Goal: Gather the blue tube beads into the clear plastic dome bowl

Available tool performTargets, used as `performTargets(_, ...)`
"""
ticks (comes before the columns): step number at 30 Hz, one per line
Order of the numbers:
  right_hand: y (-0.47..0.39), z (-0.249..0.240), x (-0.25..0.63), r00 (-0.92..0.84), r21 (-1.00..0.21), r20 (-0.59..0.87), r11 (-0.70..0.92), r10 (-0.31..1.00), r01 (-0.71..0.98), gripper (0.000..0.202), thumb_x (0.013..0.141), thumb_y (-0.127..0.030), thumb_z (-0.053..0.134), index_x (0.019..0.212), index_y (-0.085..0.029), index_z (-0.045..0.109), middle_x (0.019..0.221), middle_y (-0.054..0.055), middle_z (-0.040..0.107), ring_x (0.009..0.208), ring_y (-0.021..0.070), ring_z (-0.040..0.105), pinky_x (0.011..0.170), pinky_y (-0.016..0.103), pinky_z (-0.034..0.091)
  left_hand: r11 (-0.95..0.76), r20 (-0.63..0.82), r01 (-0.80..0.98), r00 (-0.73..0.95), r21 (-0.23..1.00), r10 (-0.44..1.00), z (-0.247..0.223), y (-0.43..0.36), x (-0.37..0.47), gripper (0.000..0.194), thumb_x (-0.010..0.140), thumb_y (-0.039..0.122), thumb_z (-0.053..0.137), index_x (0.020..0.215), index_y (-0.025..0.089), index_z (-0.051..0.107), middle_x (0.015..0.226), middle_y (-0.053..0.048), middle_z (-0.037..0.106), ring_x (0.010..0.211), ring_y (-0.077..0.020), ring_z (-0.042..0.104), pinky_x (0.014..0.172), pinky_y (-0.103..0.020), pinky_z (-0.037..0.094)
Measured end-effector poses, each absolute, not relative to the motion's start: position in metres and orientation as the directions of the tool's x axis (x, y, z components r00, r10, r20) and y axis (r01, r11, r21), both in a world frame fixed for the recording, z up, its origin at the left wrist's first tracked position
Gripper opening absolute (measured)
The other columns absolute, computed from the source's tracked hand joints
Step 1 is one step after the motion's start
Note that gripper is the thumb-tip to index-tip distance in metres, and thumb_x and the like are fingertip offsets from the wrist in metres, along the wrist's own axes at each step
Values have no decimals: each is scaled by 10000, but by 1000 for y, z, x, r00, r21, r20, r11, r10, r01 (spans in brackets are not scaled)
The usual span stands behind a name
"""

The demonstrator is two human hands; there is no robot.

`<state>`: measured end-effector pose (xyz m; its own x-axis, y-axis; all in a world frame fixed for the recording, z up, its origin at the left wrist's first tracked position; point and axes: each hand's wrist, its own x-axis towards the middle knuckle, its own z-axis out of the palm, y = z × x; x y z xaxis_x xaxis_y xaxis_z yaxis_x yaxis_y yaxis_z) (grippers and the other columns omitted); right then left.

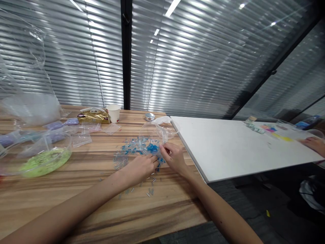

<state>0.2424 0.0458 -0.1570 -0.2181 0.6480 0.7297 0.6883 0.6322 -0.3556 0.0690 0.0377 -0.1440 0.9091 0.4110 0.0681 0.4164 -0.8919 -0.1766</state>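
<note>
A: Where do we find the blue pieces [152, 148]?

B: We see them heaped in or against a clear round container [148, 130] on the wooden surface [152, 217], right between our hands. More lie loose around it, mixed with clear tubes [120, 160].

A: What are our fingers doing?

B: On the right hand [174, 156], thumb and forefinger come close together beside the heap; we can't tell whether they pinch anything. The left hand [145, 166] has its fingers bent at the near side, their tips partly hidden, so we can't tell what they grip there either.

A: How would we expect the pieces to handle?

B: Almost weightless, we'd judge, smooth and apt to roll. We'd take each by its middle, between fingertip pads, without squeezing hard. The container looks thin and light, so we'd steady it low on its wall; a knock could spill everything.

A: And farther out?

B: Behind it we have a small silver tin [149, 117], then a paper cup [113, 113] beside a gold packet [93, 116]. Off to our left sits a clear bowl [69, 144] with green material [47, 162]. At far right, a co-worker's hand [314, 145] is by the white surface [218, 152].
</note>
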Motion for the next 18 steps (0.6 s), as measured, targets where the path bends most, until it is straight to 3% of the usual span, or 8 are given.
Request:
performTargets(12, 46, -158, 243, -232, -360, 726, 646, 647, 673, 367, 913, -254, 449, 553, -190, 426, 509, -33, 439, 467, 92, 378, 501, 241, 285, -890, 110, 429, 903, -156, 416, -146, 35, 68, 181, 889, 68, 442, 998, 102, 583, 1038, -148, 627, 944, -262, 590, 758, -349, 478)
performTargets(18, 46, -157, 243, -239, -352, 725, 645, 646, 678, 364, 913, -255, 450, 556, -190, 423, 508, -32, 437, 469, 93, 378, 504, 237, 288, -874, 58, 451, 892, -183, 448, -146, 33, 70, 188, 865, 72, 497, 1032, 107, 577, 1053, -136, 624, 954, -264, 584, 747, -352, 478)
